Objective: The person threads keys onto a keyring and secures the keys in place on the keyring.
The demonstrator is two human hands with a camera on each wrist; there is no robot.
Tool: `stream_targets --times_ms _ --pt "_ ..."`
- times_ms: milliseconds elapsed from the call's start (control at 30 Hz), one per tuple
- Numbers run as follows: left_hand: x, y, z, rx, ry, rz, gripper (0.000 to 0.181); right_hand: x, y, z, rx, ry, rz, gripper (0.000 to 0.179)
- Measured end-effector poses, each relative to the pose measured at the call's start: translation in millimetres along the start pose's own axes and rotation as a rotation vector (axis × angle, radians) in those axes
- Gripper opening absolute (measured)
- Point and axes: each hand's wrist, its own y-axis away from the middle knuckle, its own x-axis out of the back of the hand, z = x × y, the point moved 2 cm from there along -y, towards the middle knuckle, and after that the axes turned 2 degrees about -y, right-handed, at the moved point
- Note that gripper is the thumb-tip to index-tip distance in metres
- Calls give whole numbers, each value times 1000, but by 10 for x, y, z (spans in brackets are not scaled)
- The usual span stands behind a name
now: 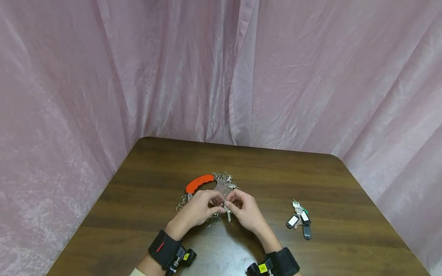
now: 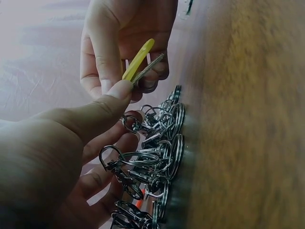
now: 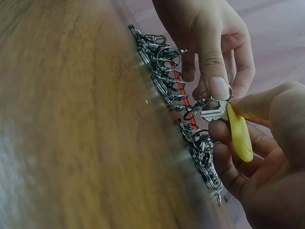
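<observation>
Both hands meet over a key holder with an orange handle [image 1: 199,182] and a grey metal plate [image 1: 221,186]; many small clasps and split rings [image 2: 143,160] hang along its edge. A silver key [image 3: 215,113] and a yellow key tag [image 3: 239,133] share a small key ring [image 3: 229,93]. My left hand [image 1: 200,207] pinches that ring by the key's head. My right hand [image 1: 246,211] holds the same ring and the yellow tag between thumb and fingers. One clasp [image 3: 202,101] lies right beside the key; whether it is joined to the ring cannot be told.
To the right on the brown wooden table [image 1: 345,237] lies a bunch of keys [image 1: 297,209] with a white-labelled dark tag [image 1: 292,221] and another dark tag [image 1: 307,232]. A pink curtain [image 1: 172,76] hangs behind the table's far edge.
</observation>
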Motion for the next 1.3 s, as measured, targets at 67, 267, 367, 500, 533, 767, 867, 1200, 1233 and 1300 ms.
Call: stream_targets --times_ms 67,267,367,500,533,767,867,1200,1233,1300 --pt "1 1 -3 -8 1 5 22 -1 -5 13 -4 -9 -5 5" --pt "-8 -3 -6 -31 2 12 19 -15 21 13 1 -33 0 7" --pt "-21 10 -19 -32 8 -7 16 -38 53 15 2 -36 2 8" --pt "-33 42 -27 -34 14 -19 13 -64 81 19 8 -32 -10 8" --pt "-34 46 -28 -38 15 -14 12 -64 82 18 11 -36 -15 8" --pt "-12 17 -39 -53 13 24 14 -45 45 -23 19 -45 11 6" --pt "-10 5 -46 -39 11 15 15 -47 43 -13 6 -55 15 6" --pt "-18 -3 -38 4 25 -14 22 -50 42 7 -3 -87 36 7" --pt "-13 -2 -35 -1 24 -10 21 -48 36 6 0 -90 31 7" --pt "-5 -2 -30 -11 25 -3 19 -42 25 8 6 -97 16 7"
